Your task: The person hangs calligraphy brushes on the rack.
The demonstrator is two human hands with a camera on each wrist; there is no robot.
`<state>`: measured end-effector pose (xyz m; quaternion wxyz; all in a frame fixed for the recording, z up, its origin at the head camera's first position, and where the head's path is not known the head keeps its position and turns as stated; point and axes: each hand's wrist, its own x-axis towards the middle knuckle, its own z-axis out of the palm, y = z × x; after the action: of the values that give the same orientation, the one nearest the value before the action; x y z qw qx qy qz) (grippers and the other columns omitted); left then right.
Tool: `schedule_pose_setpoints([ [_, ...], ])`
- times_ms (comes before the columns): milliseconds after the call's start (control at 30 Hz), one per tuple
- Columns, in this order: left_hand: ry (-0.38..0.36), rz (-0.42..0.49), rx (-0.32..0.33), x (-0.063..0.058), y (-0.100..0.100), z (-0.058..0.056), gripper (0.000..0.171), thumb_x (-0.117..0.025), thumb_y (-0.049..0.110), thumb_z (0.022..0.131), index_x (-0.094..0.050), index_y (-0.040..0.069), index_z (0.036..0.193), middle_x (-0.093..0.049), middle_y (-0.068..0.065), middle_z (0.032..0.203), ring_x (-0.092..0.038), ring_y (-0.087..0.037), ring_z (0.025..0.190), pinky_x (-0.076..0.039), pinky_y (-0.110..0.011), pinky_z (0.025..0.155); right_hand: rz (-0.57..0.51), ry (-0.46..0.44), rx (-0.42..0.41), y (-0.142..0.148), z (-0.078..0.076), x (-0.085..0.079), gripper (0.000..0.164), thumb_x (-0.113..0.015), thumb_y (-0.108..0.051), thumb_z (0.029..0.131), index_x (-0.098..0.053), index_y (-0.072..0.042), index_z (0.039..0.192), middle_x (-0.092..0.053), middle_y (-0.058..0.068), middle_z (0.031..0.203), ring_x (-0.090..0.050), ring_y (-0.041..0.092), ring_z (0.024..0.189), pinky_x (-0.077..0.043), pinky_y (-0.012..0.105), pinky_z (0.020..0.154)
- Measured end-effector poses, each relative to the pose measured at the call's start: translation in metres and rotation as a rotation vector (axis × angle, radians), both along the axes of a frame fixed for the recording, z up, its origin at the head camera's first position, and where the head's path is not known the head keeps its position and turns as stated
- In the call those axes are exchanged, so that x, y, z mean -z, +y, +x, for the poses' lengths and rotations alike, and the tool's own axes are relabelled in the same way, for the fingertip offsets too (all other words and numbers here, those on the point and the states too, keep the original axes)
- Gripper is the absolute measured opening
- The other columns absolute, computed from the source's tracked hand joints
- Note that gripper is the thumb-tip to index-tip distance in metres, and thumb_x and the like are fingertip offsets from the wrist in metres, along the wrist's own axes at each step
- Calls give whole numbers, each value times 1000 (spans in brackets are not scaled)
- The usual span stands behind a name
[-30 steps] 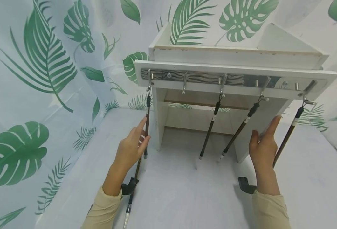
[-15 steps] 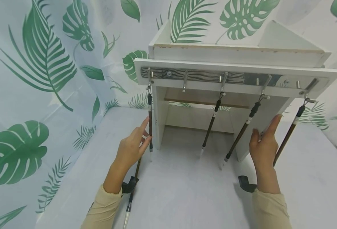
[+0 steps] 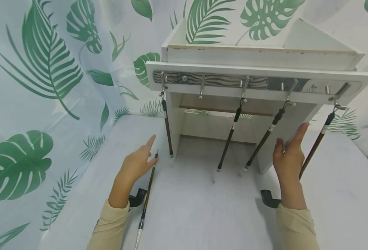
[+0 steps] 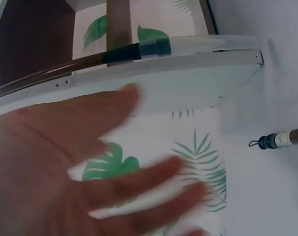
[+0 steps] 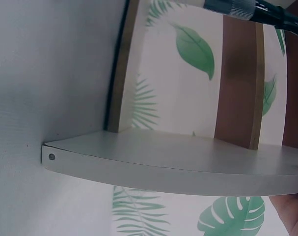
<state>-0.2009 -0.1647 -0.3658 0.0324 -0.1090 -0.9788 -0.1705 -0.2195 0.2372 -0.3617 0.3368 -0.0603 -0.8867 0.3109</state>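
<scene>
My left hand has its fingers spread, holding nothing, just left of a hanging calligraphy brush. This brush hangs by its loop from the leftmost hook of the hook rail, its lower end tilted right. In the left wrist view, the dark shaft of a brush and its pale tip cross in front of the side panel. My right hand grips the edge of the white stand's right side panel, thumb on one side and fingers on the other. Several brushes hang from other hooks; the second hook is bare.
Another calligraphy brush, with white bristles, lies on the white table by my left forearm. The white stand has an open top and a shelf behind the rail. Leaf-printed cloth hangs around the table.
My left hand has come away from the leftmost brush, moving left and slightly down. That brush's lower end has swung right. The right hand keeps its place on the panel.
</scene>
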Motion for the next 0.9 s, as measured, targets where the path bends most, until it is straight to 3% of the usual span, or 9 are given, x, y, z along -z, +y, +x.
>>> schedule_pose_setpoints([
  [100, -305, -39, -38, 10, -2, -3, 78, -64, 32, 85, -21, 10, 146, -62, -17, 113, -63, -26, 84, -51, -39, 68, -6, -13, 10, 0, 1, -1, 67, -39, -18, 97, 8, -23, 145, -36, 34, 136, -46, 58, 106, -40, 66, 80],
  [167, -431, -42, -52, 19, -2, -5, 79, -65, 31, 84, -21, 9, 146, -62, -18, 113, -63, -28, 88, -51, -43, 75, -12, -26, 16, 0, 1, -1, 67, -38, -18, 97, 8, -23, 145, -35, 33, 137, -45, 58, 107, -39, 66, 81],
  [233, -500, -18, -67, 27, 0, -7, 81, -67, 29, 82, -22, 8, 145, -65, -17, 101, -64, -25, 79, -51, -39, 70, -23, -41, 18, 0, 1, -2, 67, -38, -19, 97, 9, -24, 145, -35, 32, 138, -45, 58, 108, -39, 66, 82],
  [367, -569, 41, -122, 38, 3, -7, 84, -72, 22, 77, -23, 4, 144, -64, -15, 87, -61, -19, 58, -48, -29, 51, -33, -55, 14, -2, 1, -3, 68, -38, -19, 97, 9, -22, 145, -34, 32, 138, -44, 57, 109, -39, 65, 83],
  [433, -577, 58, -143, 40, 4, -6, 85, -74, 19, 76, -25, 3, 143, -63, -16, 88, -60, -19, 55, -48, -28, 48, -33, -53, 12, -2, 1, -3, 68, -38, -18, 97, 9, -22, 145, -35, 32, 138, -45, 57, 109, -39, 65, 83],
  [900, -610, 66, -136, 38, 3, -7, 86, -75, 19, 75, -24, 4, 142, -62, -14, 85, -62, -18, 52, -50, -31, 49, -26, -36, 16, -1, 0, -2, 67, -39, -19, 96, 7, -18, 145, -35, 32, 138, -45, 57, 109, -39, 65, 82],
])
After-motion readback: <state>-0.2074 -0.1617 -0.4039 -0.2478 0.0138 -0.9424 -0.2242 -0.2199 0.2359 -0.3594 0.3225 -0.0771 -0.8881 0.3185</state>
